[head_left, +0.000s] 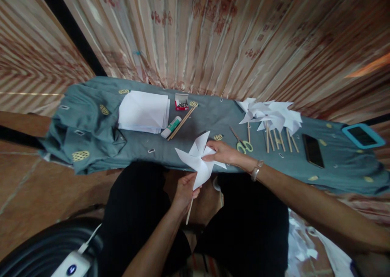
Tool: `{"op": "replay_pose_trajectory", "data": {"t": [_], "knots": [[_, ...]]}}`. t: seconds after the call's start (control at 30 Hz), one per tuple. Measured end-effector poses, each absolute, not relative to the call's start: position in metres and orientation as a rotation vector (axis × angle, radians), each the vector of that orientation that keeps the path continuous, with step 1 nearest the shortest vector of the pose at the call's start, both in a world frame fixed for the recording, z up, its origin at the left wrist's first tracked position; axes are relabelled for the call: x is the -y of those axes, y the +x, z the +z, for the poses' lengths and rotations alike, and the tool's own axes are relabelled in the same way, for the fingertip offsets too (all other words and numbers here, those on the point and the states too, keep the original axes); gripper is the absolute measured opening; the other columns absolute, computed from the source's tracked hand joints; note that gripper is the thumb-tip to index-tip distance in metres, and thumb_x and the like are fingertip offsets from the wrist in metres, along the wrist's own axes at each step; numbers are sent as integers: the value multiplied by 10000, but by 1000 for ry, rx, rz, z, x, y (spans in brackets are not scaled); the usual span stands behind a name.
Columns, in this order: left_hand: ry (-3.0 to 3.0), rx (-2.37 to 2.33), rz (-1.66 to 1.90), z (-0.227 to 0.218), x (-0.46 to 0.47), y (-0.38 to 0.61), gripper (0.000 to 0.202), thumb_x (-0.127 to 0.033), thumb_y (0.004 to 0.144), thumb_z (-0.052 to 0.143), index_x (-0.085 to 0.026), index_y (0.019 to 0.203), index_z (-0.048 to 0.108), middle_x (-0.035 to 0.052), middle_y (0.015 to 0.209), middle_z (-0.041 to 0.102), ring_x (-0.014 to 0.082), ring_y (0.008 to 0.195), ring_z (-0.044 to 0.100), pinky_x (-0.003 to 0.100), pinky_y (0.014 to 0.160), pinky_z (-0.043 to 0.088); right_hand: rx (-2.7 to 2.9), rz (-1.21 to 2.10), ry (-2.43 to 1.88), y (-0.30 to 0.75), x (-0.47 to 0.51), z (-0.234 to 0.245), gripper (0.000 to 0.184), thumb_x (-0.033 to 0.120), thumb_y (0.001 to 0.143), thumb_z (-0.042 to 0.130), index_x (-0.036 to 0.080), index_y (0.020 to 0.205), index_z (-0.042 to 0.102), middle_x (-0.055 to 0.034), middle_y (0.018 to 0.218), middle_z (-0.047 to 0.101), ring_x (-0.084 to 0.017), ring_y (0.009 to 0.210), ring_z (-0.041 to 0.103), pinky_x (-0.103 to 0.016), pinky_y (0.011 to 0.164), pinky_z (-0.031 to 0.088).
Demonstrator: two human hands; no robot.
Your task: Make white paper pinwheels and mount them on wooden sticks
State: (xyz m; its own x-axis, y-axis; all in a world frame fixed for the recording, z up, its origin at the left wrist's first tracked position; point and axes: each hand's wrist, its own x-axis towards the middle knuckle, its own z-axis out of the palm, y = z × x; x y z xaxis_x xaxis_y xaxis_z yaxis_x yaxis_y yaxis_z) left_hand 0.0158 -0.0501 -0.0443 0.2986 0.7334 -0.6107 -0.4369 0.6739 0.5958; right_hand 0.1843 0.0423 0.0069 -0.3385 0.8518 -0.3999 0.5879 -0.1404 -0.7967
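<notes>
A white paper pinwheel (pixel 203 170) on a wooden stick (pixel 189 212) is held over my lap, at the near edge of the cloth-covered surface. My left hand (pixel 184 191) is closed round the stick just below the paper blades. With its thumb close to the small pin at the pinwheel's centre, my right hand (pixel 219 152) pinches the blades from the right; its other fingers are partly behind the paper. Green-handled scissors (pixel 244 146) lie just beyond my right wrist.
Several finished pinwheels (pixel 271 113) lie at the back right, beside a dark phone (pixel 313 150) and a blue-framed tablet (pixel 363 135). White paper sheets (pixel 143 111), a glue stick (pixel 171 126), two wooden sticks (pixel 182 123) and a red box of pins (pixel 181 103) sit left of centre.
</notes>
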Motion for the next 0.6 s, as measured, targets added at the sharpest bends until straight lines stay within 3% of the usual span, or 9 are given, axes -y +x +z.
{"op": "replay_pose_trajectory", "data": {"t": [0.17, 0.27, 0.33, 0.6], "knots": [[353, -1008, 796, -43, 50, 16, 367, -405, 623, 775, -84, 777, 686, -38, 446, 477, -2, 325, 248, 203, 399, 56, 2066, 1091, -1848, 189, -41, 17, 198, 252, 722, 717, 162, 885, 649, -35, 835, 710, -186, 773, 635, -266, 682, 463], [352, -1001, 801, -43, 51, 16, 363, -404, 617, 764, -86, 775, 688, -31, 462, 491, 2, 332, 259, 201, 393, 66, 2313, 687, -1806, 184, -36, 35, 135, 203, 839, 596, 167, 950, 664, -75, 958, 715, -207, 876, 632, -304, 797, 439], [349, -990, 805, -43, 51, 16, 394, -427, 596, 772, -82, 767, 685, -25, 468, 500, 5, 337, 268, 196, 390, 72, 2490, 439, -1692, 177, -33, 47, 190, 190, 907, 496, 155, 959, 675, -104, 993, 712, -223, 922, 617, -329, 856, 403], [372, -960, 830, -49, 52, 17, 499, -500, 548, 796, -72, 791, 708, -26, 470, 495, 6, 335, 265, 193, 386, 89, 3004, 323, -1551, 160, -22, 40, 256, 184, 946, 428, 144, 841, 658, -111, 780, 684, -212, 742, 590, -313, 666, 344]]}}
